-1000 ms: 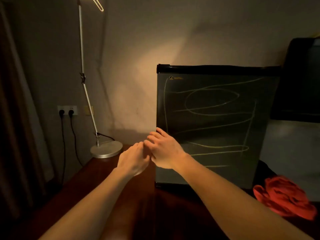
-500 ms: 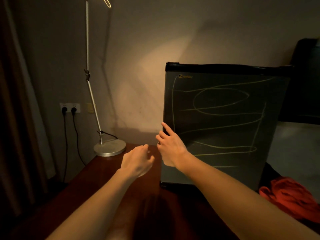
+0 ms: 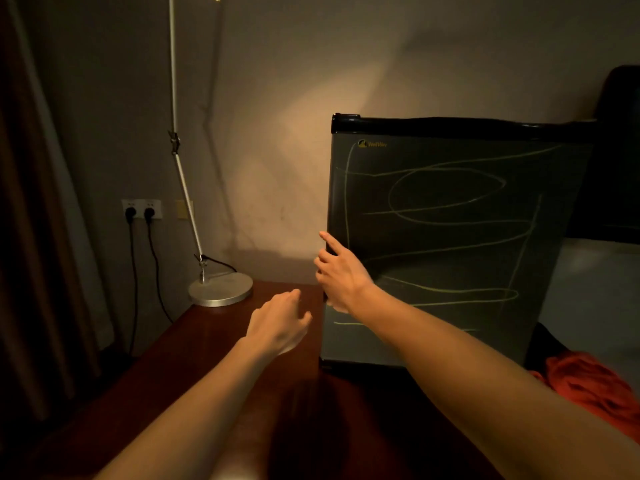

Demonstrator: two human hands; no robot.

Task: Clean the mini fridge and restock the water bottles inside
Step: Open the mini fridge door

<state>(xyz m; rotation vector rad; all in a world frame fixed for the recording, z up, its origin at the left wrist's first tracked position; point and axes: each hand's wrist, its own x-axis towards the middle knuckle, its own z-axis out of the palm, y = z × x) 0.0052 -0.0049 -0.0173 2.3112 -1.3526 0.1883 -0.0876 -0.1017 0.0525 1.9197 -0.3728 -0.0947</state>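
A dark mini fridge (image 3: 450, 244) stands on the wooden table, its door closed and streaked with pale scribbled lines. My right hand (image 3: 341, 275) is at the door's left edge, fingers curled around that edge at mid height. My left hand (image 3: 278, 323) hovers over the table just left of the fridge, loosely curled and holding nothing. A crumpled red cloth (image 3: 588, 386) lies on the table at the fridge's right. No water bottles are in view.
A desk lamp with a round metal base (image 3: 220, 289) stands at the table's back left, its pole rising out of frame. Two black plugs sit in a wall socket (image 3: 141, 209) with cords hanging down. A curtain hangs at the far left. A dark object stands behind the fridge at right.
My hands were touching each other in front of the fridge; they have parted. The right hand rose to the door's left edge, and the left hand dropped slightly lower.
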